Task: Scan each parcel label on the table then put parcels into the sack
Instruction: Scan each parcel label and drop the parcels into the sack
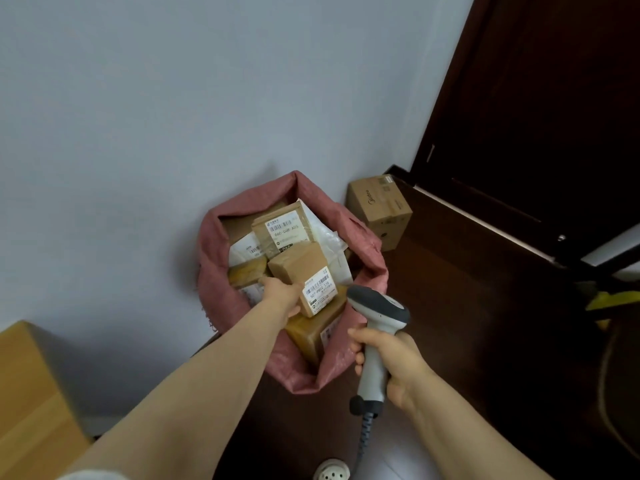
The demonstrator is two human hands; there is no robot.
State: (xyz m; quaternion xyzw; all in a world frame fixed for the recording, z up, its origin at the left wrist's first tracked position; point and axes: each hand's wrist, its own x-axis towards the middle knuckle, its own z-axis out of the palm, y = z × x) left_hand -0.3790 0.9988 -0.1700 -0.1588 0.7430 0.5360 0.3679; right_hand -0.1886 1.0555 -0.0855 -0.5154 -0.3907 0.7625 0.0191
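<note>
A pink woven sack (367, 251) stands open on the floor against the wall, holding several parcels. My left hand (282, 294) grips a small brown cardboard parcel (299, 266) with a white barcode label, held over the sack's mouth above the other parcels. Behind it lies another labelled brown parcel (282, 230), with white poly mailers beside it. My right hand (388, 355) grips the handle of a grey and white barcode scanner (375, 308), its head just right of the held parcel at the sack's near rim.
A brown carton (379, 211) stands on the floor right of the sack by a dark wooden door (540, 98). A large cardboard box (31, 393) is at the lower left. A white power strip (330, 471) lies near the scanner's cable at the bottom.
</note>
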